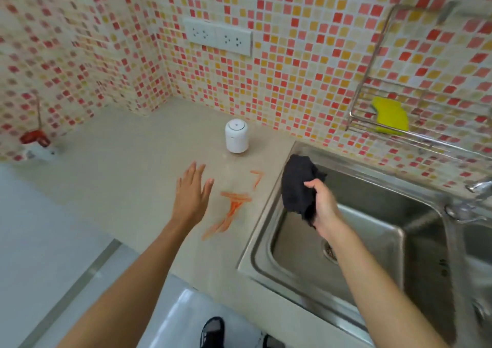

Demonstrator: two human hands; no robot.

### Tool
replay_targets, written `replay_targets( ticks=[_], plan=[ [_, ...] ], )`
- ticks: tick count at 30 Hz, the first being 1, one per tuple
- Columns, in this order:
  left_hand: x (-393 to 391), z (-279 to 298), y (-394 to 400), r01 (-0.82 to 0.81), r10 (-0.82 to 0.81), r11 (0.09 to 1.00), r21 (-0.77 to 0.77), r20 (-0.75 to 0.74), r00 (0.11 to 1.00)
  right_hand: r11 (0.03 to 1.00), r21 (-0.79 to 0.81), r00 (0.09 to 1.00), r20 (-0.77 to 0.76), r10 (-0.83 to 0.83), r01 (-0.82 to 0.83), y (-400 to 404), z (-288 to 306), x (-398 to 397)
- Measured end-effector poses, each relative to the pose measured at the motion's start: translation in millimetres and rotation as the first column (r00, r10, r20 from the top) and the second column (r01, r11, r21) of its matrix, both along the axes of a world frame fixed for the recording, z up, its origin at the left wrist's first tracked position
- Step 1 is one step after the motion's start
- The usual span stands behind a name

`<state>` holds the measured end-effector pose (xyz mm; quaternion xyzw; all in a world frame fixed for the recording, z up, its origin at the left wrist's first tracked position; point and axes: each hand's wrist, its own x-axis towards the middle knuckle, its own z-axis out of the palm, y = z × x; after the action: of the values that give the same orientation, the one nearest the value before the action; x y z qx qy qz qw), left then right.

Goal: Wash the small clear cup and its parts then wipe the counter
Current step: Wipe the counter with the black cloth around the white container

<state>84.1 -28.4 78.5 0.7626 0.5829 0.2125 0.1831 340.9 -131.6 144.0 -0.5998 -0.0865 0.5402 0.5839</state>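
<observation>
Nearest us, both forearms reach out over the worktop (127, 177) edge. Our right hand (323, 209) hangs over the left rim of the steel sink (372, 214), fingers (311, 185) curled tight around a bunched dark cloth (298, 185). Our left hand (191, 190) hovers flat above the worktop, fingers straight and spread, gripping nothing.

Between the hands, just right of the left hand, lie orange smears (231, 209): one long streak and a smaller mark farther right, near the sink rim. We judge the wiping step is in hand, not yet begun.

To do it well: bring the cloth down on the far end of the smears, press flat, and pull toward the sink so residue goes over the rim and does not spread. Refold to a clean face for a second pass.

Farther back stands a white canister (236, 139), apart from the stain. A yellow sponge (391, 116) sits in the wall rack. The small clear cup is nowhere in view.
</observation>
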Motion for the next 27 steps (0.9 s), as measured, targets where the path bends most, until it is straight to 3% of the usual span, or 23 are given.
replay_targets(
  ticks=[2, 3, 4, 5, 7, 8, 9, 11, 16, 22, 27],
  plan=[
    [-28.0, -15.7, 11.0, -0.055, 0.055, 0.998, -0.044, 0.012, 0.998, 0.985, -0.137, 0.962, 0.239, 0.133, -0.102, 13.1, -33.9, -30.8],
    [-40.5, -25.0, 17.5, -0.071, 0.071, 0.996, -0.063, 0.003, 0.997, 0.968, -0.175, 0.885, 0.402, 0.235, -0.178, 16.2, -49.2, -45.6],
    [-51.0, -34.7, 24.5, -0.080, 0.079, 0.993, -0.083, -0.018, 0.997, 0.934, -0.206, 0.750, 0.556, 0.358, -0.293, 18.0, -66.3, -58.7],
    [-59.9, -44.8, 32.3, -0.085, 0.080, 0.991, -0.106, -0.049, 0.996, 0.861, -0.288, 0.529, 0.694, 0.489, -0.418, 18.2, -83.8, -70.8],
    [-74.0, -66.5, 47.4, -0.078, 0.058, 0.986, -0.145, -0.136, 0.989, 0.643, -0.573, 0.011, 0.742, 0.670, -0.508, 14.6, -110.5, -91.7],
    [-79.8, -77.5, 53.3, -0.069, 0.038, 0.984, -0.167, -0.180, 0.983, 0.579, -0.668, -0.161, 0.708, 0.687, -0.467, 13.7, -122.7, -100.1],
    [-84.5, -87.5, 57.7, -0.059, 0.017, 0.980, -0.190, -0.214, 0.977, 0.559, -0.713, -0.271, 0.689, 0.672, -0.424, 14.7, -133.8, -107.7],
    [-91.9, -105.5, 60.4, -0.031, -0.026, 0.977, -0.213, -0.257, 0.966, 0.594, -0.725, -0.403, 0.688, 0.603, -0.348, 22.4, -146.4, -120.5],
    [-95.6, -126.0, 54.2, -0.010, -0.016, 0.995, -0.102, -0.255, 0.967, 0.643, -0.718, -0.473, 0.679, 0.561, -0.267, 58.5, -172.7, -116.4],
    [-95.6, -132.1, 56.1, -0.023, 0.016, 0.999, -0.037, -0.197, 0.980, 0.763, -0.645, -0.243, 0.747, 0.619, -0.042, 104.0, -185.4, -129.4],
    [-95.5, -129.5, 55.7, -0.046, 0.041, 0.999, -0.029, -0.148, 0.988, 0.729, -0.671, -0.296, 0.729, 0.617, -0.136, 15.4, -175.4, -201.1]
  ],
)
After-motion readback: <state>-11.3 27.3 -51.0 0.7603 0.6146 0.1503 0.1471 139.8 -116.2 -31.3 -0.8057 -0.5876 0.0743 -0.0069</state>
